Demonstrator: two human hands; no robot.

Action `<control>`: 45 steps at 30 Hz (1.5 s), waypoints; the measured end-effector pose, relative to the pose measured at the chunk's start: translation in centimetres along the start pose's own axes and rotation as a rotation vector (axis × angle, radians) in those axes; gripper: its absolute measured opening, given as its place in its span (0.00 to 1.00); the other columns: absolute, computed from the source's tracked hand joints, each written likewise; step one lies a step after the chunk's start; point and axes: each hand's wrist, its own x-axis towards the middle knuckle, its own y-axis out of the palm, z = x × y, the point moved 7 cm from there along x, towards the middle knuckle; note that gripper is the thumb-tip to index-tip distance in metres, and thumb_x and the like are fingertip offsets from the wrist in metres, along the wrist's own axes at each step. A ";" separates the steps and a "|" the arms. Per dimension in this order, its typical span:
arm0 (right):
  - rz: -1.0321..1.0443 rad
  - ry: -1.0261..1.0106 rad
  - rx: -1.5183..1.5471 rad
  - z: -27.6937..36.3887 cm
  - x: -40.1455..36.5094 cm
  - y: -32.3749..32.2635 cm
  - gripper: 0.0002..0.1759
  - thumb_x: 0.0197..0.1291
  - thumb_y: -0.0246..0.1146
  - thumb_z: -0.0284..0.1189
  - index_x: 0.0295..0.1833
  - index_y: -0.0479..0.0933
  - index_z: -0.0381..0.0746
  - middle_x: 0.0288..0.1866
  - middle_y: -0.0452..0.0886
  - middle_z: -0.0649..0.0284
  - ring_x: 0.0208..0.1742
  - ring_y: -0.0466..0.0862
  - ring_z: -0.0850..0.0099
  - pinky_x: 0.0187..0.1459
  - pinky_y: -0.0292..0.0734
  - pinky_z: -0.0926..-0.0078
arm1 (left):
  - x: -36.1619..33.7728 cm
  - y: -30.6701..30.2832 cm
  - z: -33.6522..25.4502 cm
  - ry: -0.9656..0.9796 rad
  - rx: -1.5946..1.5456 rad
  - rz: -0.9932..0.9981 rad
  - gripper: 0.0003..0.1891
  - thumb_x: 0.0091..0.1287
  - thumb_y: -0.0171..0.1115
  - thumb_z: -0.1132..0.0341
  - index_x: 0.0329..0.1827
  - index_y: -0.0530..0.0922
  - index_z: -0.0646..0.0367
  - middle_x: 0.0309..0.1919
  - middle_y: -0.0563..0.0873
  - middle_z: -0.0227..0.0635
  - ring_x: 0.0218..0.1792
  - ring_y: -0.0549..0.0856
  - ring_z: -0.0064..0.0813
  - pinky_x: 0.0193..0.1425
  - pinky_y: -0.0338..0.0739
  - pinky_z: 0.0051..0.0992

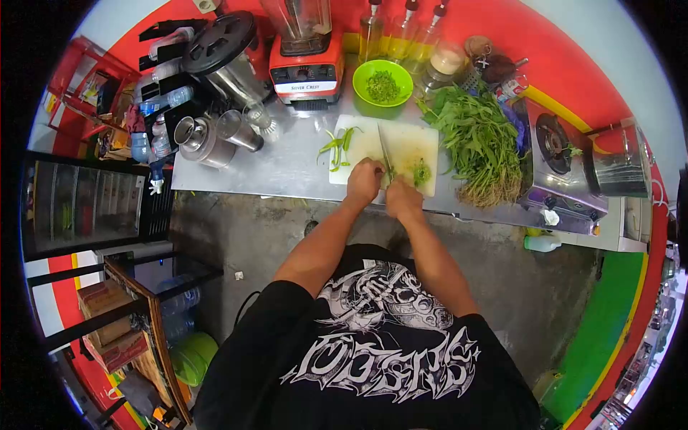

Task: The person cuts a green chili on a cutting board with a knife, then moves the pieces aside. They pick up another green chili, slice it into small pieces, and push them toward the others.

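Observation:
A white cutting board lies on the metal counter. My right hand is closed around the handle of a knife, whose blade points away from me across the board. Just left of the blade, my left hand is closed with its fingers curled on a green chili, mostly hidden by the fingers. Several long green chilies lie at the board's left side. Chopped green pieces sit in a small heap right of the knife.
Behind the board stands a green bowl of chopped greens. A bundle of leafy greens lies to the right, beside a gas stove. A red blender, bottles and metal cups line the counter.

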 end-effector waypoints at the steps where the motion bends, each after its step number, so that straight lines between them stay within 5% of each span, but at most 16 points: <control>1: -0.003 0.002 0.005 0.1 -0.2 -0.1 0.19 0.65 0.57 0.26 0.59 0.71 0.29 0.52 0.86 0.39 0.56 0.87 0.46 0.56 0.81 0.49 | 0.0 -0.2 -0.2 0.005 0.003 0.003 0.05 0.62 0.66 0.75 0.39 0.88 0.57 0.39 0.86 0.48 0.44 0.87 0.50 0.52 0.81 0.44; 7: -0.067 0.102 0.097 -0.8 0.1 2.3 0.18 0.65 0.58 0.26 0.58 0.73 0.31 0.51 0.87 0.40 0.54 0.88 0.46 0.54 0.83 0.51 | 0.0 -0.2 -0.3 0.030 -0.002 -0.027 0.05 0.61 0.67 0.76 0.38 0.87 0.60 0.38 0.86 0.50 0.42 0.86 0.51 0.51 0.80 0.43; 14: -0.006 -0.028 -0.009 0.5 -1.7 0.8 0.19 0.64 0.59 0.27 0.58 0.73 0.31 0.48 0.87 0.40 0.52 0.89 0.46 0.53 0.83 0.50 | 0.0 0.2 0.3 0.058 -0.058 -0.048 0.05 0.60 0.67 0.77 0.37 0.86 0.60 0.37 0.86 0.50 0.41 0.86 0.51 0.50 0.80 0.43; 20: -0.041 0.110 0.084 0.2 -0.8 0.6 0.17 0.64 0.60 0.25 0.57 0.75 0.30 0.52 0.87 0.42 0.54 0.89 0.49 0.53 0.83 0.52 | -0.1 0.0 0.1 0.030 -0.053 -0.014 0.04 0.60 0.67 0.79 0.36 0.85 0.61 0.37 0.85 0.49 0.42 0.86 0.50 0.49 0.79 0.42; 45: 0.042 -0.007 0.038 0.7 -0.4 0.5 0.16 0.64 0.60 0.26 0.56 0.75 0.31 0.53 0.86 0.41 0.55 0.87 0.44 0.57 0.81 0.49 | -0.8 -0.5 0.2 0.183 -0.127 -0.119 0.05 0.62 0.68 0.78 0.40 0.86 0.63 0.35 0.84 0.47 0.35 0.85 0.47 0.42 0.79 0.39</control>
